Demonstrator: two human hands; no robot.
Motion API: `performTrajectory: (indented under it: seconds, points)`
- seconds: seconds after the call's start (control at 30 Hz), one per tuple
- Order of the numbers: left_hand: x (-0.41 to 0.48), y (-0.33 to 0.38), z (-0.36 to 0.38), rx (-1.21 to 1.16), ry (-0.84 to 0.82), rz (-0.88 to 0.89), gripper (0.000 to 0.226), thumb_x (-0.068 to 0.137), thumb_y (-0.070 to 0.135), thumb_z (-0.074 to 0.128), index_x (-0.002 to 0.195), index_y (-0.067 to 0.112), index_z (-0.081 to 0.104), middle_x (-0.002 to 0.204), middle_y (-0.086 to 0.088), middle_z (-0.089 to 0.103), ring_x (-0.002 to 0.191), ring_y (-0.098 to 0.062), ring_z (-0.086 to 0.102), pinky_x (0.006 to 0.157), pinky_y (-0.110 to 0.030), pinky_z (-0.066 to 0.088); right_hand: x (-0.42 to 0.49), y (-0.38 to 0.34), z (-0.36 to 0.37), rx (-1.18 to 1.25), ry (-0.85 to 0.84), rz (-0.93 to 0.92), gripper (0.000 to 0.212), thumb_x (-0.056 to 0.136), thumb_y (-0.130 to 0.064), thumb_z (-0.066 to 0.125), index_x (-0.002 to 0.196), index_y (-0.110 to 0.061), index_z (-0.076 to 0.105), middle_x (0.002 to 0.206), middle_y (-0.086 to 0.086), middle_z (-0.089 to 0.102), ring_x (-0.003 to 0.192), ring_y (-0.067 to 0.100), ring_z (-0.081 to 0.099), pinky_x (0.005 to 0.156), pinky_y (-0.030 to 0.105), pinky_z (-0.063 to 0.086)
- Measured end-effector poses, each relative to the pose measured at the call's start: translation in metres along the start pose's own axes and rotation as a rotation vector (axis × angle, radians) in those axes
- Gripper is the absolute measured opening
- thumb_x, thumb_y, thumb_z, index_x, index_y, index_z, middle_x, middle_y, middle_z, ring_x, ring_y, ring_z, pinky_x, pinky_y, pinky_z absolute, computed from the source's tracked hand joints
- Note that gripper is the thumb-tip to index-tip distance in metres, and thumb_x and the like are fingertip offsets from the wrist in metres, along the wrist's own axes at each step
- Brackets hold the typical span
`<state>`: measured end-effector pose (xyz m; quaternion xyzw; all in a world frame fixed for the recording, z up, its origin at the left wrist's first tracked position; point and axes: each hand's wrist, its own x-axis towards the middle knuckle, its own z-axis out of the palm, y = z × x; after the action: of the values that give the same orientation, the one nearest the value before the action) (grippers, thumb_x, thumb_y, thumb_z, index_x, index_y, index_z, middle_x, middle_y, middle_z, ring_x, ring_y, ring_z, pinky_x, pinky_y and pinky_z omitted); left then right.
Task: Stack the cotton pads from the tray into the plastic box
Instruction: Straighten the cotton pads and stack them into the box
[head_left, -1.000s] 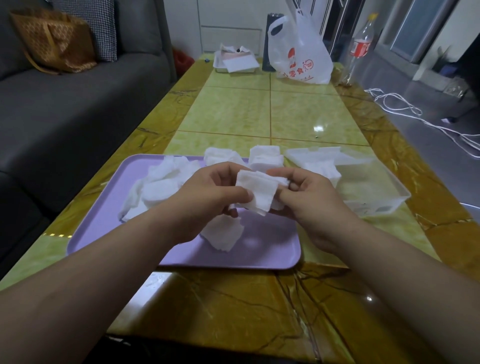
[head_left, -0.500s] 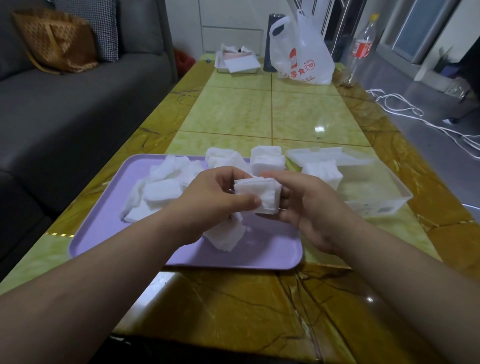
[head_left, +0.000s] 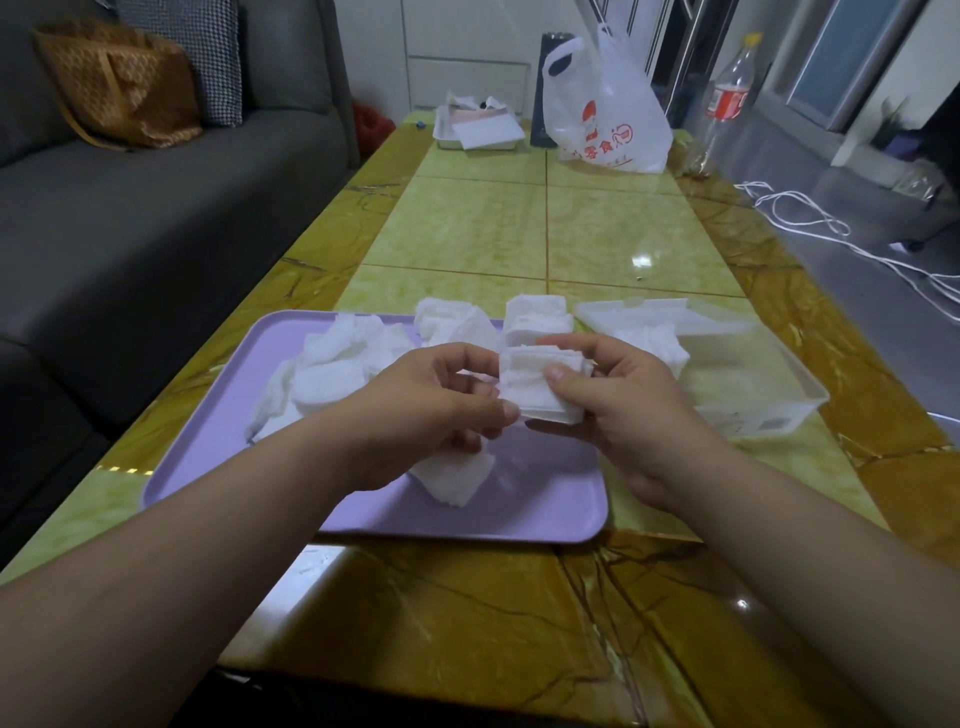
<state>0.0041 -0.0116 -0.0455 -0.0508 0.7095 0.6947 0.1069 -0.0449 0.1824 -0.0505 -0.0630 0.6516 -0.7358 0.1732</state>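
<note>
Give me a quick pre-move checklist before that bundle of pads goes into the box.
1. Bundle held: ok. The right hand pinches the small stack of cotton pads between thumb and fingers.
2. Stack squared: cannot tell. The edges look roughly aligned, but the far side is hidden.
3. Left hand clear of the stack: cannot tell. Its fingertips sit right beside the pads.
4. Plastic box open: ok. Its lid lies behind it, and some pads are already inside at the left end.
5. Path to the box: ok. Nothing stands between the hand and the box.
6. Pads left on the purple tray: not ok, several piles remain.
</note>
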Motion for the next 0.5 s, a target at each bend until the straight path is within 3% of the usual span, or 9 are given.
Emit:
performTrajectory:
  seconds: [0.27, 0.4, 0.5]
  points:
    - [-0.002, 0.003, -0.004, 0.001, 0.055, -0.043, 0.007, 0.090, 0.002, 0.073, 0.094, 0.004, 0.068, 0.079, -0.015, 0.065, 0.063, -0.017, 0.063, 0.059, -0.025, 0.053, 0.005, 0.000, -0.003, 0.099, 0.107, 0.035, 0.017, 0.097, 0.002, 0.061, 0.103, -0.011, 0.070, 0.112, 0.017, 0.072, 0.092, 0.033, 0.075, 0.073, 0.051, 0.064]
    - [-0.004, 0.010, -0.010, -0.047, 0.155, -0.013, 0.008, 0.091, -0.002, 0.068, 0.093, 0.005, 0.063, 0.085, -0.018, 0.073, 0.068, -0.022, 0.067, 0.059, -0.030, 0.050, 0.005, 0.002, -0.005, -0.039, 0.208, -0.042, 0.015, 0.100, -0.004, 0.061, 0.107, -0.015, 0.069, 0.114, 0.008, 0.069, 0.094, 0.024, 0.073, 0.073, 0.044, 0.065]
    - [-0.006, 0.014, -0.014, -0.085, 0.112, 0.031, 0.016, 0.084, -0.003, 0.072, 0.088, 0.008, 0.060, 0.091, -0.021, 0.075, 0.074, -0.026, 0.068, 0.061, -0.032, 0.045, 0.004, 0.005, -0.004, -0.101, 0.218, -0.063, 0.016, 0.100, -0.007, 0.061, 0.109, -0.018, 0.068, 0.112, 0.006, 0.070, 0.092, 0.019, 0.073, 0.073, 0.041, 0.065]
